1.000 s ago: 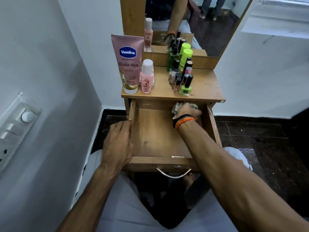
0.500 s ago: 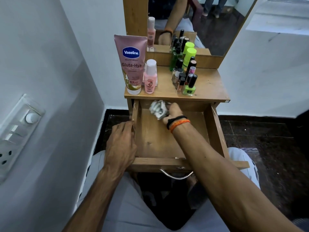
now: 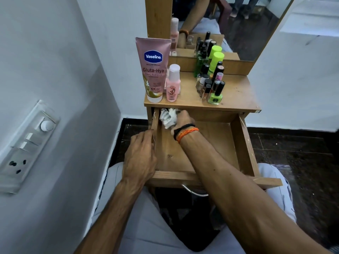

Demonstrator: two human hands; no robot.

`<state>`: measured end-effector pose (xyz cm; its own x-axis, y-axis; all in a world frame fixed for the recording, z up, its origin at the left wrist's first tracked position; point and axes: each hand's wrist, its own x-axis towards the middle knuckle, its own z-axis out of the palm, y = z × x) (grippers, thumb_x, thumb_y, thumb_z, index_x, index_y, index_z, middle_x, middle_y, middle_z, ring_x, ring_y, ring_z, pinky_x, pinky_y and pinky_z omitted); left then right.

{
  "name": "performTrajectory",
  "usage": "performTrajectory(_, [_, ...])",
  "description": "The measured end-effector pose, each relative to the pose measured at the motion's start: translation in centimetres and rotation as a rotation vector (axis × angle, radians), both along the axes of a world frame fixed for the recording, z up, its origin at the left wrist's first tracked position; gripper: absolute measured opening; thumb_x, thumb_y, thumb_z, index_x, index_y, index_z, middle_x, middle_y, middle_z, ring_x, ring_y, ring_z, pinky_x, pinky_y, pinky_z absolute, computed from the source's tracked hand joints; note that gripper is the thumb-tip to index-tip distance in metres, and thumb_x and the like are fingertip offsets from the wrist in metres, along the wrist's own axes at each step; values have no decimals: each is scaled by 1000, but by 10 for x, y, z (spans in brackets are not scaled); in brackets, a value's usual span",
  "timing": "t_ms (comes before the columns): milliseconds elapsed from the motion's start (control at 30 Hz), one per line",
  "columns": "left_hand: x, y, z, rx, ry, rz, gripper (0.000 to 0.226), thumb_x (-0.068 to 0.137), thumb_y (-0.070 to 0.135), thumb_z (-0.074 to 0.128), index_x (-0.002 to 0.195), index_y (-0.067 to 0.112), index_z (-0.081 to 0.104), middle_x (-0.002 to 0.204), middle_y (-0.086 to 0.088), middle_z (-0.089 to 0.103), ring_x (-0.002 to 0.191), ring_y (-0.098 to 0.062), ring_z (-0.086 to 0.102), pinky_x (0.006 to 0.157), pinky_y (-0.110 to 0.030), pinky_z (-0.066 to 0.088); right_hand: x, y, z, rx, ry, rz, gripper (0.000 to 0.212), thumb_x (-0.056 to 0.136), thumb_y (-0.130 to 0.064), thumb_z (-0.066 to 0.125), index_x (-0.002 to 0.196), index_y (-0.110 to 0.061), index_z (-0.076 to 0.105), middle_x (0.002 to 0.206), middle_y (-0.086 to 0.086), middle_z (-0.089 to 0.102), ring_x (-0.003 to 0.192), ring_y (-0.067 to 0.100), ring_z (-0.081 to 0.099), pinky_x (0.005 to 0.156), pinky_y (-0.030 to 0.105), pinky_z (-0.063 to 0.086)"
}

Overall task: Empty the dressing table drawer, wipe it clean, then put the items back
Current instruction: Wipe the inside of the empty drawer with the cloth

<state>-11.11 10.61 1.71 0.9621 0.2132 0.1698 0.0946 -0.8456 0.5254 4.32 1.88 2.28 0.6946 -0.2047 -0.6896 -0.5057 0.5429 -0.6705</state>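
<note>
The wooden drawer (image 3: 244, 149) is pulled out and holds no items; its bare floor shows. My right hand (image 3: 181, 120) presses a crumpled white cloth (image 3: 167, 117) into the drawer's far left corner. My left hand (image 3: 140, 156) grips the drawer's left wall near the front. On the table top (image 3: 236, 94) stand a pink Vaseline tube (image 3: 153, 68), a small pink bottle (image 3: 173, 83) and a cluster of nail polish bottles (image 3: 211, 83), with a green one at the front.
A mirror (image 3: 229, 24) rises behind the table top. A white wall with a switch panel (image 3: 23, 143) is close on the left. Dark floor tiles (image 3: 302, 153) lie to the right. My lap in light trousers sits under the drawer's metal handle (image 3: 194, 192).
My right hand has swept the cloth from the drawer's far right side across to the far left corner. My left hand has stayed on the left wall.
</note>
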Motion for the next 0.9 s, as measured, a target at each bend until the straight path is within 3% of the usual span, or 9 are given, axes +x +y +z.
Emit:
performTrajectory(133, [1,0,0,-3,22,6,43,93,3,53,136,11,52,133,-8,60,124,-25,48,97,-36,45,-3,16,16,83,-14,184,38,100,-13,38,129,1,58,128,19,64,122,34,61,106,45,49])
performTrajectory(167, [1,0,0,-1,23,4,44,93,3,53,136,11,52,133,-8,60,124,-25,48,97,-35,45,-1,14,17,93,-23,224,36,103,-15,34,121,2,60,121,19,64,124,34,59,111,41,45])
performTrajectory(233, [1,1,0,2,20,8,45,92,4,54,136,11,52,133,-7,59,125,-24,48,97,-33,44,3,8,14,204,-20,232,35,104,-11,29,94,1,60,92,17,62,99,33,63,113,34,41])
performTrajectory(300, [2,1,0,-5,16,18,44,93,5,53,137,12,52,134,-7,59,126,-23,48,98,-32,42,6,5,6,308,-7,222,35,103,-7,28,87,0,58,79,14,62,78,25,58,101,31,47])
performTrajectory(433, [2,1,0,-15,6,30,41,96,8,52,137,12,52,135,-4,59,127,-20,47,102,-31,40,-5,-15,-2,279,12,389,29,97,-4,31,113,-3,55,96,15,62,77,23,59,75,33,48])
performTrajectory(567, [2,1,-1,-5,7,21,41,96,7,51,136,12,52,133,-4,59,125,-19,47,100,-29,40,-8,-25,-1,150,-81,581,35,95,4,45,126,8,58,122,25,64,101,35,64,102,47,51])
performTrajectory(700, [0,3,-1,-7,-4,22,41,95,6,51,135,14,53,131,-3,60,123,-18,47,94,-23,34,-6,-28,3,-299,-250,789,39,89,11,55,122,-6,69,118,16,70,101,31,69,90,42,59])
performTrajectory(800, [1,2,-1,-14,-1,22,38,95,8,51,133,14,54,129,-4,60,122,-19,47,92,-25,37,-13,-50,8,-491,-162,1120,36,91,-1,58,105,-27,76,95,0,75,77,17,71,63,26,58])
performTrajectory(900, [2,2,0,-26,6,21,39,95,8,52,133,13,54,131,-4,60,124,-20,47,95,-28,40,-15,-64,6,-459,-129,968,41,84,7,52,107,-17,76,97,4,78,76,17,74,62,26,59])
